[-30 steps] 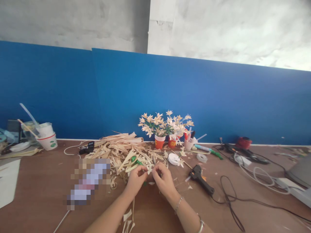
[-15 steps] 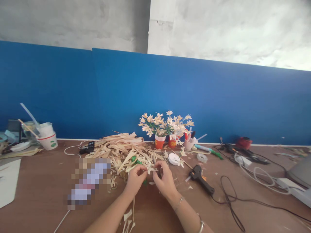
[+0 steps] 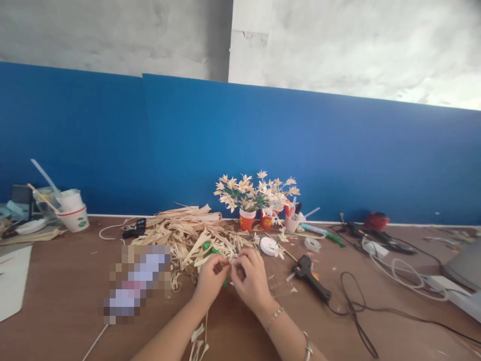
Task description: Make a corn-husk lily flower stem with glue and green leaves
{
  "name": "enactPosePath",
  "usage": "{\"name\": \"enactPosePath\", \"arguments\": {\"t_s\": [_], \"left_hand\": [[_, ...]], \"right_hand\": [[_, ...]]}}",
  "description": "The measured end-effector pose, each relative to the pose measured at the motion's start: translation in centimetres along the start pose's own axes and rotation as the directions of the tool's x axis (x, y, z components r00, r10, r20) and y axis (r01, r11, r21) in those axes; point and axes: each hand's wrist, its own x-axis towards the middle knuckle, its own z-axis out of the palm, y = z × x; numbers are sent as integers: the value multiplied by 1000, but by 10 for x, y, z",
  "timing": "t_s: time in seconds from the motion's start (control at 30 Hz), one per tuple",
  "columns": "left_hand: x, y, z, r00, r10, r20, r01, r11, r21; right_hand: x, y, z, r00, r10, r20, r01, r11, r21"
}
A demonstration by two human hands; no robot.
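My left hand and my right hand meet in front of the heap, thumbs and forefingers pinched together with the tips almost touching. Between them is a small pale husk flower, mostly covered by the fingers. Just beyond lies a heap of dry corn-husk strips, with something green and shiny among them. Two red paper cups with pale husk flowers on green stems stand behind my hands. A white tape roll lies to the right of my right hand.
A black glue gun with its cord lies right of my hands. A pixelated object is at left, near a white cup. Cables and a power strip spread at far right. A blue partition closes the back.
My right hand has shifted slightly left, bringing its fingertips up to my left hand's. The pale flower, whose petals showed between them before, is now mostly hidden.
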Motion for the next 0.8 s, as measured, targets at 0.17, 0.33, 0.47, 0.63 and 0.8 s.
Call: {"name": "enactPosePath", "arguments": {"t_s": [0.17,0.33,0.47,0.63,0.8], "left_hand": [[-1,-1,0,1000,29,-6,-29,1000,-2],[-1,1,0,999,47,-9,-47,999,-8],[-1,2,0,999,43,-15,-44,999,-18],[1,-3,0,999,13,-34,-15,998,-62],[3,-8,-2,997,-65,-41,59,988,-146]], "right_hand": [[0,0,1,1000,0,-7,1,1000,24],[0,-1,0,1000,2,-7,-2,1000,31],[-1,-2,0,1000,7,10,-7,999,32],[0,-4,-2,1000,9,29,-11,999,41],[2,-3,-4,998,49,-34,-44,991,128]]}}
